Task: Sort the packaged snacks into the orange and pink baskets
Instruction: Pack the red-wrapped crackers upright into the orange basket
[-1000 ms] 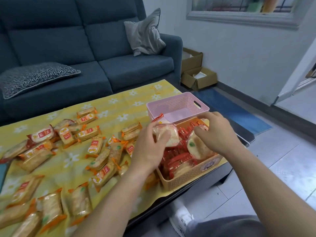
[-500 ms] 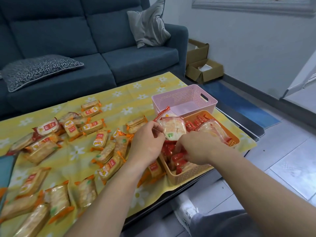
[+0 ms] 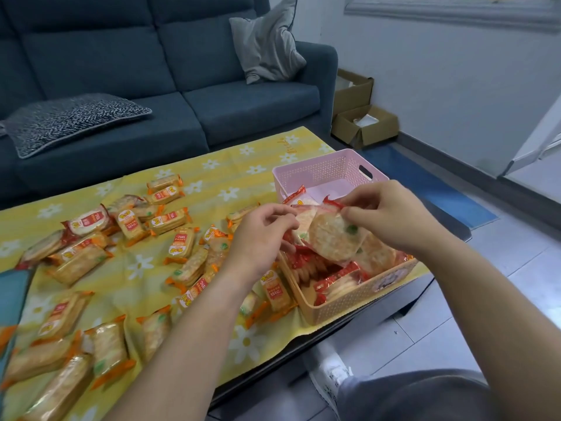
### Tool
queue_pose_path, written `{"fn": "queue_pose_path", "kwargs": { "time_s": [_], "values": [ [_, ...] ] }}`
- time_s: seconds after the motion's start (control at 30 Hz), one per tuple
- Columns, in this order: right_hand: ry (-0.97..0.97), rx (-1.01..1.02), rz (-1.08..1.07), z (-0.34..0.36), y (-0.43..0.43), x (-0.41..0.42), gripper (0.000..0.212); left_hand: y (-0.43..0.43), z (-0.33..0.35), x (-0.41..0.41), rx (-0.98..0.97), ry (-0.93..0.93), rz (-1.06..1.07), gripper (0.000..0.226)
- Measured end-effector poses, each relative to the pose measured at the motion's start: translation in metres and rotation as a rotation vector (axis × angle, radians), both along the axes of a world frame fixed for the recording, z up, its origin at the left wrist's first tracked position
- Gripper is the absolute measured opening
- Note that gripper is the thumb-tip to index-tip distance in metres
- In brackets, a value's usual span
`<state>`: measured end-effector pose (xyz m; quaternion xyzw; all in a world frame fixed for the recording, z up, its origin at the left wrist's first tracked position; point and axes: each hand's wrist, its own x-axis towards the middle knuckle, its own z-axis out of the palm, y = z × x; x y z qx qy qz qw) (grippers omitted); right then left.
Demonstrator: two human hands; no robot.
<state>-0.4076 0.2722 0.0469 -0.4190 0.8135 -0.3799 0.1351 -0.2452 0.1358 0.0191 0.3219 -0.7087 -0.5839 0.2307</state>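
The round clear-plastic rice-cracker packet [image 3: 332, 238] hangs from the right grip [image 3: 391, 220], above the orange perforated plastic basket [image 3: 349, 302]; a second cracker packet [image 3: 303, 221] sits in the left grip [image 3: 261, 235]; the pink perforated plastic basket [image 3: 318, 171] stands just behind both grips; loose rectangular cracker packets [image 3: 182, 247] lie left of the left grip on the tabletop's yellow flowered cloth [image 3: 212, 165].

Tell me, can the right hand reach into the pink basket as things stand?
Probably yes: the right hand is right by the pink basket, its top open, though it pinches a cracker packet.
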Motion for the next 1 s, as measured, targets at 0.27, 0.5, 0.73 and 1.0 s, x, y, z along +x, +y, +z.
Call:
{"fn": "queue_pose_path", "kwargs": {
  "time_s": [0.27, 0.5, 0.73, 1.0],
  "values": [
    [0.026, 0.222, 0.045, -0.019, -0.017, 0.037, 0.012, 0.004, -0.008, -0.003, 0.034, -0.089, -0.155, 0.008],
    [-0.032, 0.226, 0.150, -0.017, -0.014, 0.035, 0.011, 0.003, -0.012, -0.001, -0.046, -0.143, -0.226, 0.012],
    [0.180, 0.506, 0.361, -0.024, -0.006, 0.017, 0.022, -0.005, -0.018, 0.001, -0.106, -0.189, -0.177, 0.006],
    [0.405, 0.709, 0.427, -0.040, -0.024, 0.027, 0.028, -0.009, -0.011, 0.005, -0.193, -0.220, -0.173, 0.002]
  ]
}}
